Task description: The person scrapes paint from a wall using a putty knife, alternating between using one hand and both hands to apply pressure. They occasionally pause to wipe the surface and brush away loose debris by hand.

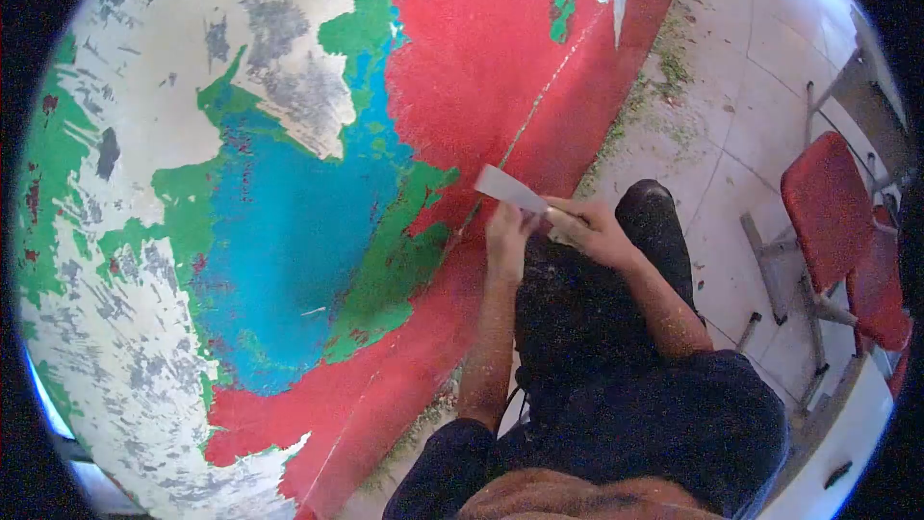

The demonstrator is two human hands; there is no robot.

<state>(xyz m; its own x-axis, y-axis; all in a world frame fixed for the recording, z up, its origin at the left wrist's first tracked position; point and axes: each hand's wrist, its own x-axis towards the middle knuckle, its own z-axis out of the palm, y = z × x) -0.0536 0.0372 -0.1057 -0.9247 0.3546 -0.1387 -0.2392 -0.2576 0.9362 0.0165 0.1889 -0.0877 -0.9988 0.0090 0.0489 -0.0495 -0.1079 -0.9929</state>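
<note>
A flat, pale scraper blade (510, 189) points up and left, in front of a wall (298, 231) with patchy layers of red, blue, green and white paint. My right hand (589, 229) is closed round the scraper's handle end, above my dark trousers. My left hand (508, 234) is raised just below the blade, its fingers bent near the blade's base; whether they grip anything is too small to tell. A thin pale line runs across the red paint behind the blade.
Tiled floor (722, 164) lies to the right, with green and pale flakes along the wall's foot. Red chairs (830, 202) with metal legs stand at the right. My bent knee (647, 207) is close to the wall.
</note>
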